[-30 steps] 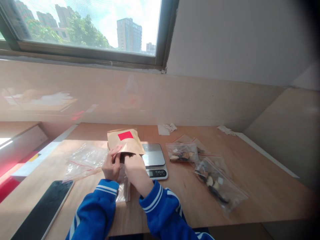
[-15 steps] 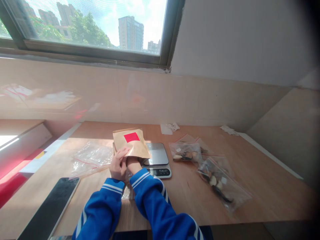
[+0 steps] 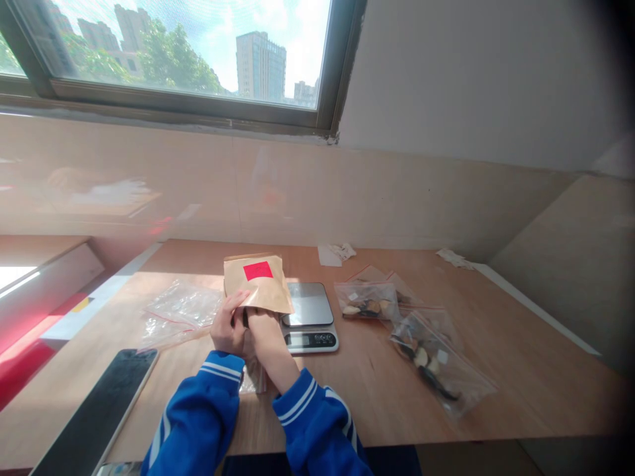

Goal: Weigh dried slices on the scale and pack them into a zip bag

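A brown paper pouch (image 3: 260, 287) with a red square label stands upright at mid table. My left hand (image 3: 227, 328) grips its lower left edge, thumb against the front. My right hand (image 3: 262, 328) reaches up into the pouch's open underside; its fingers are hidden inside. A clear plastic bag (image 3: 256, 377) lies under both wrists. Just right of the pouch sits a small digital kitchen scale (image 3: 309, 316) with nothing on its steel plate.
Empty clear zip bags (image 3: 178, 312) lie to the left. Zip bags of mixed dried pieces (image 3: 368, 301) (image 3: 436, 367) lie to the right. A dark phone (image 3: 94, 413) rests at the near left edge. Crumpled paper scraps (image 3: 335, 252) sit by the back wall.
My right forearm has drawn back a little, showing more wrist. The pouch stays upright in the same place.
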Action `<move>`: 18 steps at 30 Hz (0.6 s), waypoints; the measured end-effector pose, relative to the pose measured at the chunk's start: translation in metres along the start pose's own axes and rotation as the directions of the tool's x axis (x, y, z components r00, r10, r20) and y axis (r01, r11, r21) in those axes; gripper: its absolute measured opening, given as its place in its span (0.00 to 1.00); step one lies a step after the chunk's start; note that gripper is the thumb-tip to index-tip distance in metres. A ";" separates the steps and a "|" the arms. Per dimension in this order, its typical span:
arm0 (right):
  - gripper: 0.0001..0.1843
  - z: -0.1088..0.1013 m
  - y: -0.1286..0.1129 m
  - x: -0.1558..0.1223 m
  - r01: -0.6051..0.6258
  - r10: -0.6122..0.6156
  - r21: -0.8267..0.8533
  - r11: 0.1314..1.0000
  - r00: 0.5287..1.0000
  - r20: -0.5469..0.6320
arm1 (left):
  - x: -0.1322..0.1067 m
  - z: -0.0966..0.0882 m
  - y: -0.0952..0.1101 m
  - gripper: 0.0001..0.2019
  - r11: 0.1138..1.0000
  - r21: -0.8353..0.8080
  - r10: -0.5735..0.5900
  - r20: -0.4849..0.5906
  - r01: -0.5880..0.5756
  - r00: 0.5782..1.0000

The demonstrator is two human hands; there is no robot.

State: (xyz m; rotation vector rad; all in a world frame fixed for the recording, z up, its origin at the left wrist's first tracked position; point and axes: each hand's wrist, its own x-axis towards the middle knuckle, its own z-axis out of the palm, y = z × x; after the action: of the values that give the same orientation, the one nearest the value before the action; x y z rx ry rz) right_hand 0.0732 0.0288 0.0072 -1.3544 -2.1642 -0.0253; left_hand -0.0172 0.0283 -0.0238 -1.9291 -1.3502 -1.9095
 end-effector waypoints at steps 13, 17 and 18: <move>0.16 -0.020 0.019 -0.036 0.132 -0.131 0.045 0.990 0.991 -0.035 | -0.002 0.003 -0.005 0.14 0.997 0.031 -0.065 0.005 0.065 0.998; 0.20 -0.027 0.035 -0.052 0.170 -0.150 0.145 0.975 0.979 -0.136 | -0.002 0.005 -0.004 0.14 0.994 0.008 -0.105 0.032 0.105 0.994; 0.20 -0.029 0.039 -0.056 0.176 -0.147 0.177 0.968 0.975 -0.166 | -0.002 0.006 -0.003 0.14 0.993 -0.004 -0.122 0.035 0.122 0.992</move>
State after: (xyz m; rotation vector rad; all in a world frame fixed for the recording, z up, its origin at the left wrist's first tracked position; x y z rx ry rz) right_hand 0.1368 -0.0075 -0.0064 -1.0325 -2.0843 0.0157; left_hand -0.0146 0.0331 -0.0278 -1.9329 -1.5059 -1.9443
